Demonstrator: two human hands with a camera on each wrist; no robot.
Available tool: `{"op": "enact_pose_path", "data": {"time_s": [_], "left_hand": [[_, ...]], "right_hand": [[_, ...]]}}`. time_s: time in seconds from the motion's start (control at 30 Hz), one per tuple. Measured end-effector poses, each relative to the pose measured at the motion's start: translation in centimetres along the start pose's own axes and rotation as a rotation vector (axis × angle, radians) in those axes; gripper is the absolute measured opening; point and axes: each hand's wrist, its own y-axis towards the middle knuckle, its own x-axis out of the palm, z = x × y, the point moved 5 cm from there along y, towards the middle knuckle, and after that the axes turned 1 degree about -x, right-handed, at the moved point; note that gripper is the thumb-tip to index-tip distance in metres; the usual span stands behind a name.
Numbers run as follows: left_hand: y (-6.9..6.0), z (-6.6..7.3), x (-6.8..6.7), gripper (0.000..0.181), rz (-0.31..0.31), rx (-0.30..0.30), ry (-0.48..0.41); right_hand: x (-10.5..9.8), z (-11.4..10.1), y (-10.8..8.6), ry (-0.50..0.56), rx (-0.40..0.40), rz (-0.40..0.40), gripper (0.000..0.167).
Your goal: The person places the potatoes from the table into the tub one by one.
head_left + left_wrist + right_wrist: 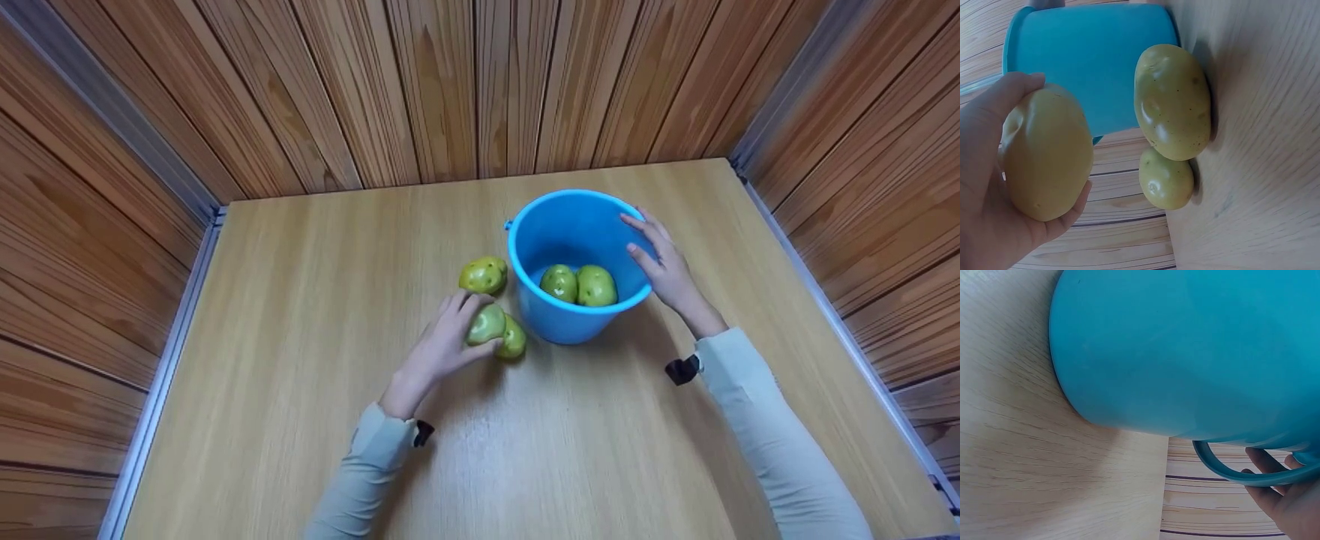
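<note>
My left hand grips a smooth greenish-yellow potato, thumb on one side and fingers round the other; it is lifted off the table. Below it lies a larger, spotted potato, and a second loose potato lies farther back, left of the bucket. The blue bucket stands upright. Inside it, two potatoes, one at the left and one at the right, rest side by side. My right hand holds the bucket's right rim, near the blue handle hanging at its side.
A light wooden table carries everything. Wood-plank walls enclose it at the back and both sides, with metal strips along the side edges. Dark wrist devices sit at both sleeve cuffs.
</note>
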Motion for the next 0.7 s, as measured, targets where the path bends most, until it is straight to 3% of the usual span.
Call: {"op": "enact_pose_path", "data": {"time_s": [0.7], "left_hand": [[0.8, 1.0, -1.5, 0.055, 0.043, 0.050, 0.055]], "right_hand": [[-0.1, -0.1, -0.1, -0.003, -0.007, -0.002, 0.046]]}}
